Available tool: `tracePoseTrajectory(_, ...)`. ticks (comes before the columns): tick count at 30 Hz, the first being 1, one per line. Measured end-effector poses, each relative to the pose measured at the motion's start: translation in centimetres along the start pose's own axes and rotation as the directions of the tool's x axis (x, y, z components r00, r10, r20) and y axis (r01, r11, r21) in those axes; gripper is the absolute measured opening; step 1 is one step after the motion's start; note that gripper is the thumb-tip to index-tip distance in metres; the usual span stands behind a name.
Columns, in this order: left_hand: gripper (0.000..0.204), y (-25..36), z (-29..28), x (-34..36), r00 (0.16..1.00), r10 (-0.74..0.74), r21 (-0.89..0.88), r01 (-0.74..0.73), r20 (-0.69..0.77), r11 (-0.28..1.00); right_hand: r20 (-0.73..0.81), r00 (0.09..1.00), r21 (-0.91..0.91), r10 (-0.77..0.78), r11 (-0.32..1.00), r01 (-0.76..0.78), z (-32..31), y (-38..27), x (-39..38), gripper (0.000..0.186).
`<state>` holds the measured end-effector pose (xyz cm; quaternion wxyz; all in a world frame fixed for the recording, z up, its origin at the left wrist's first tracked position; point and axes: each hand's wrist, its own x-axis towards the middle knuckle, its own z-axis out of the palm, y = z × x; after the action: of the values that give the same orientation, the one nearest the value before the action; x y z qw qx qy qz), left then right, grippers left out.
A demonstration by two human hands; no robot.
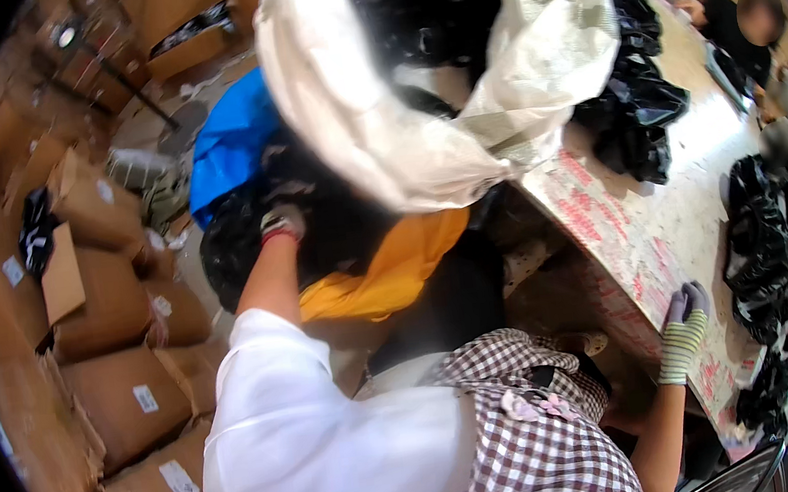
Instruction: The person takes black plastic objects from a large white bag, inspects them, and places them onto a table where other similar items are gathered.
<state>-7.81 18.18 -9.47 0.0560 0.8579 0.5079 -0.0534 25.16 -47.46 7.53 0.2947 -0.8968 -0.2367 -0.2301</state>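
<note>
Head view:
1. Table [674,229], its edge under my right hand [684,337], fingers extended together.
2. White sack [330,107], ahead, between my hands.
3. Black plastic [228,255], at my left hand [283,223]; can't tell its grip. Gathering firmly should work best.

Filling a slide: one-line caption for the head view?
Gloved left hand at black plastic near a white sack; gloved right hand on the table at its edge.
</note>
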Motion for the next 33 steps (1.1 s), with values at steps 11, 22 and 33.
tracePoseTrajectory(11,0.037,2.1,-8.1,-3.2,0.940,0.036,-0.346,-0.160,-0.339,0.924,-0.001,0.948,0.020,-0.317,0.948,0.317,1.8,-11.6,8.3,0.043)
tracePoseTrajectory(22,0.029,13.0,-15.6,-19.9,0.759,0.651,-0.923,-0.275,-0.036,0.270,-0.290,0.956,0.588,0.051,0.797,0.136,4.0,-14.5,19.0,0.009)
tracePoseTrajectory(33,0.026,15.7,-9.7,-28.5,0.390,0.819,-0.782,0.614,0.420,0.108,0.475,0.818,0.290,0.324,0.820,-0.493,-1.9,-1.2,7.9,0.023)
